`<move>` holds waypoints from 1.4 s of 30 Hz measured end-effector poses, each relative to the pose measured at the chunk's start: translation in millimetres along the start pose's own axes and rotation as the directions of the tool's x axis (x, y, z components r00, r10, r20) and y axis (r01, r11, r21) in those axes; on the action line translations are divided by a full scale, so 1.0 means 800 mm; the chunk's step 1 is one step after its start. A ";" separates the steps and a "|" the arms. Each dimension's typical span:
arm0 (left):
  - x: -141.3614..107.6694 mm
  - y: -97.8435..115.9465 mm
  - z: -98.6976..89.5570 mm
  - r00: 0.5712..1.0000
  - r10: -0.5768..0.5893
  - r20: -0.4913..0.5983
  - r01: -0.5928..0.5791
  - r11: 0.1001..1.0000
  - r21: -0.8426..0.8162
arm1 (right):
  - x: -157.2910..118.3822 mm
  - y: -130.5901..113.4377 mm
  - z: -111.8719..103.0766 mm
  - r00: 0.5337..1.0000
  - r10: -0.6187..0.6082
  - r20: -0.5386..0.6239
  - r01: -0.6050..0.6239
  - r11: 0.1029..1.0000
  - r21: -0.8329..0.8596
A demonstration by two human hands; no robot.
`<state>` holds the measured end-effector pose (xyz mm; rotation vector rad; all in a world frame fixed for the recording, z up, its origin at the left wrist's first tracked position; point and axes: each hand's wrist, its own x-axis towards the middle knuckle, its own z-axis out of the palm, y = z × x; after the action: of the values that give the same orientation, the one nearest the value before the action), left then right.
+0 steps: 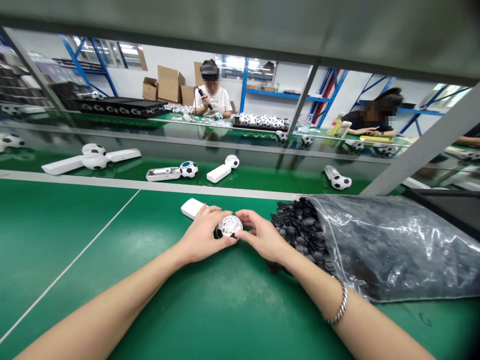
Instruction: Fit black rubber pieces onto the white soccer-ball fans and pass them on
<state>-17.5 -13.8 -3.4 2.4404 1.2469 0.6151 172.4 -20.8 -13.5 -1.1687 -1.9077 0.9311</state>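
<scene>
Between my hands, on the green table, is a football-shaped shell (230,226), white and lattice-like on top with black patches at its lower edge. A white rectangular handle (192,208) sticks out beyond my left fingers and seems to belong to it. My left hand (205,229) is curled around the ball's left side, thumb in front. On the right side, my right hand (260,234) pinches at the ball with thumb and fingers; any small piece in that pinch is hidden. Close to my right hand, a heap of black plastic pieces (302,230) spills from a clear plastic bag (397,245).
Behind a pale rail (165,190), a green conveyor (262,179) carries football-headed devices, such as one with a white handle (219,173). A slanted grey post (420,145) rises at the right, under an overhead shelf. Two co-workers (221,101) sit across the line.
</scene>
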 end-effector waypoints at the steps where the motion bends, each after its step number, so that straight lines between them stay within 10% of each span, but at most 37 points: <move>1: 0.000 0.000 0.000 1.000 0.003 -0.001 -0.003 1.000 -0.004 | 0.003 0.003 -0.007 0.999 0.002 -0.049 -0.004 0.999 -0.043; 5: -0.001 -0.002 0.003 1.000 0.009 0.002 -0.009 1.000 -0.024 | 0.012 0.018 -0.035 0.967 -0.060 -0.248 -0.036 0.930 -0.365; 16: -0.003 -0.004 0.011 0.995 0.091 0.042 -0.091 0.996 -0.006 | 0.008 0.021 -0.010 0.996 -0.067 0.062 0.088 0.536 -0.839; 21: -0.007 0.004 0.015 0.995 -0.053 -0.084 0.056 0.998 0.030 | 0.004 0.020 -0.020 0.998 -0.070 0.011 0.057 0.711 -0.701; 26: -0.005 -0.008 0.001 0.995 0.071 0.066 -0.059 0.984 -0.168 | -0.009 -0.002 -0.030 0.997 -0.080 0.003 0.076 0.943 -0.324; 36: -0.006 -0.004 0.012 0.995 0.068 0.075 -0.041 0.949 -0.313 | -0.020 -0.026 -0.013 0.860 -0.441 0.255 0.509 0.707 -0.492; 42: -0.007 0.000 0.015 1.000 0.019 0.023 -0.011 0.943 -0.332 | -0.016 -0.018 -0.001 0.886 -0.438 0.155 0.458 0.766 -0.452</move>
<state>-14.3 -19.5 -14.7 2.1720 1.0205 0.7307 171.2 -36.9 -3.4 -0.8741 -2.3888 0.2192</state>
